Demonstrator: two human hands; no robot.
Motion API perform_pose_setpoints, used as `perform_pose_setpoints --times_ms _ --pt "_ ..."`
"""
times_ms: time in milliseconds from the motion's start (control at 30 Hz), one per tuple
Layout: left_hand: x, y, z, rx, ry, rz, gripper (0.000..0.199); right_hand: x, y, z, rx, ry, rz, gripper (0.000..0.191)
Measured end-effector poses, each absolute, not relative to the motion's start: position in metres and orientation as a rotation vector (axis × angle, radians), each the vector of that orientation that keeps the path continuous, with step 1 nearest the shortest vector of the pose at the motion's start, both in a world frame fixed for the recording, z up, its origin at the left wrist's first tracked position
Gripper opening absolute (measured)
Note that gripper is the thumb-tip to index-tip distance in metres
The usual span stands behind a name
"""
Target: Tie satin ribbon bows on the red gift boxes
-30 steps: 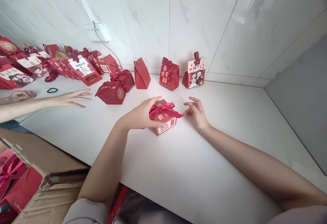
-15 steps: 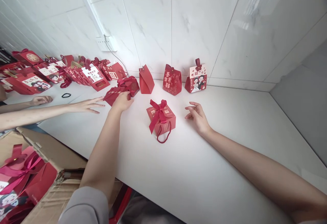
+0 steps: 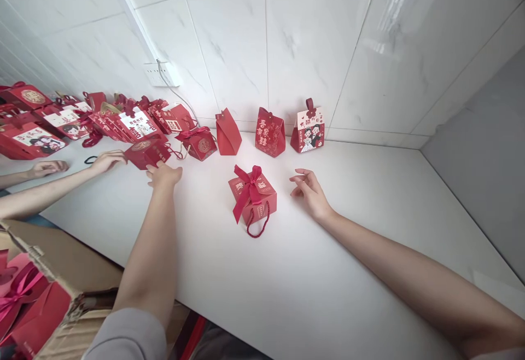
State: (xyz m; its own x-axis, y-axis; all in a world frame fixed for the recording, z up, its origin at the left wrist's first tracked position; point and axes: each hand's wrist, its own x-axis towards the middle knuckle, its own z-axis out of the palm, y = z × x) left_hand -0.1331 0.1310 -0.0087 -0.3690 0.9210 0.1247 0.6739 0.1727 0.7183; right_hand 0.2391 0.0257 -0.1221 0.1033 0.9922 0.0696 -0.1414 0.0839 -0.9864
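Note:
My left hand (image 3: pixel 164 175) is at the near right edge of a dark red gift box (image 3: pixel 143 151), fingers against it and thumb stretched away to the right, so it looks open. A co-worker's hand (image 3: pixel 109 161) touches the same box from the left. My right hand (image 3: pixel 309 191) hovers over or rests on the table, fingers loosely bent and apart, holding nothing. Left of it sits a red gift box with a ribbon bow (image 3: pixel 254 193), its rope handle hanging toward me.
Along the wall stand a red box with a round emblem (image 3: pixel 203 145), a plain red pouch box (image 3: pixel 228 133), a patterned red one (image 3: pixel 270 133) and one with a printed couple (image 3: pixel 308 130). Several gift boxes crowd the left. A cardboard carton (image 3: pixel 65 256) sits lower left.
The dark red box has moved left, away from the emblem box, with my left hand following. The co-worker's hand now touches it. My right hand has stayed beside the bow box.

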Motion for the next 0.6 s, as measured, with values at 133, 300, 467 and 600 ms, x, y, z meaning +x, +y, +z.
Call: perform_pose_setpoints --times_ms 133,300,467,600 --pt "-0.112 0.129 0.001 1.533 2.231 0.895 0.040 0.237 0.024 -0.119 -1.097 -1.089 1.142 0.041" --pt "-0.020 0.081 0.017 1.982 2.092 0.526 0.055 0.237 0.024 -0.117 -1.098 -1.095 1.141 0.041" --pt "0.050 0.034 0.028 2.287 1.731 0.427 0.071 0.238 0.024 -0.116 -1.094 -1.098 1.128 0.044" --pt "0.057 0.023 0.034 2.202 1.608 0.266 0.092 0.238 0.023 -0.116 -1.093 -1.107 1.134 0.043"
